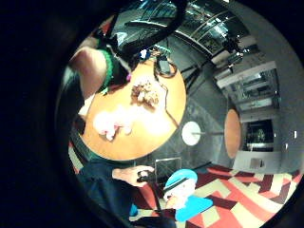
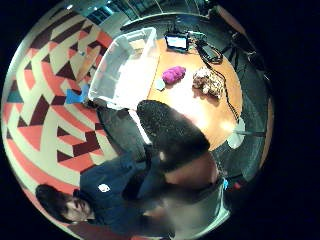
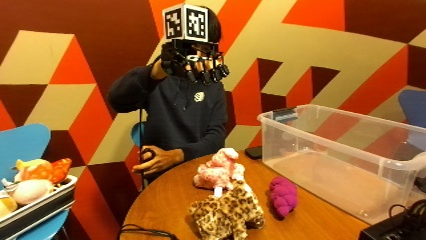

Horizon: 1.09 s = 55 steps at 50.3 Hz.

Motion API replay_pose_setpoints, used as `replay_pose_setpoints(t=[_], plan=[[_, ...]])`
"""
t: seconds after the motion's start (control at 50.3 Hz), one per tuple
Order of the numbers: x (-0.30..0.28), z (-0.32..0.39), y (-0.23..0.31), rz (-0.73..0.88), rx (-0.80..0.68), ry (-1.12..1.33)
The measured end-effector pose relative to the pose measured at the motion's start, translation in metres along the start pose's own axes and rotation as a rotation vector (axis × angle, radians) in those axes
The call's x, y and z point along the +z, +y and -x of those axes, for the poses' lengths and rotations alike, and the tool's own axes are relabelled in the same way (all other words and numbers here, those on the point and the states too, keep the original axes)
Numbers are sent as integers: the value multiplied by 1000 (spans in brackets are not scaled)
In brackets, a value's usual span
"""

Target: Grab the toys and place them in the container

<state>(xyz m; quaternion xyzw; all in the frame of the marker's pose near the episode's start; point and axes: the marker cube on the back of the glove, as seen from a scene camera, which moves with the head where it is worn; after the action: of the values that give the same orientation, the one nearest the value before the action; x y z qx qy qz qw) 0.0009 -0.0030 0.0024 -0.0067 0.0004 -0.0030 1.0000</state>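
My gloved right hand (image 3: 193,62) is raised high above the table in front of the person's head, fingers loosely curled and holding nothing. On the round wooden table (image 3: 166,200) lie three toys: a pink plush (image 3: 219,170), a leopard-spotted plush (image 3: 229,210) in front of it, and a magenta knobbly toy (image 3: 283,196) to the right. A clear plastic container (image 3: 346,150) stands at the table's right side with nothing visible inside. The palm views look down from far above on the container (image 2: 125,65), magenta toy (image 2: 173,74), leopard plush (image 2: 208,82) (image 1: 146,91) and pink plush (image 1: 111,123).
The person's bare left hand (image 3: 153,159) rests at the table's far edge holding a small black object. A black phone (image 3: 254,151) lies beside the container. A black device (image 3: 399,227) and cables sit at the near right. A blue chair at left carries a tray of other plush toys (image 3: 33,190).
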Motion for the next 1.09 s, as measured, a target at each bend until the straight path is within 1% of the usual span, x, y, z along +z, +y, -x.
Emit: replay_pose_setpoints(t=[0.119, 0.239, 0.438, 0.617, 0.756, 0.855, 0.955, 1.094], plan=[[14, -10, -19, 74, -39, -1], [40, -28, -48, 174, -31, -21], [126, -61, -105, 386, 18, 38], [199, -83, -144, 470, 77, -36], [247, -87, -154, 493, 59, -48], [270, -87, -159, 486, 42, -86], [285, -83, -160, 449, 25, -183], [294, -84, -171, 377, 65, -273]])
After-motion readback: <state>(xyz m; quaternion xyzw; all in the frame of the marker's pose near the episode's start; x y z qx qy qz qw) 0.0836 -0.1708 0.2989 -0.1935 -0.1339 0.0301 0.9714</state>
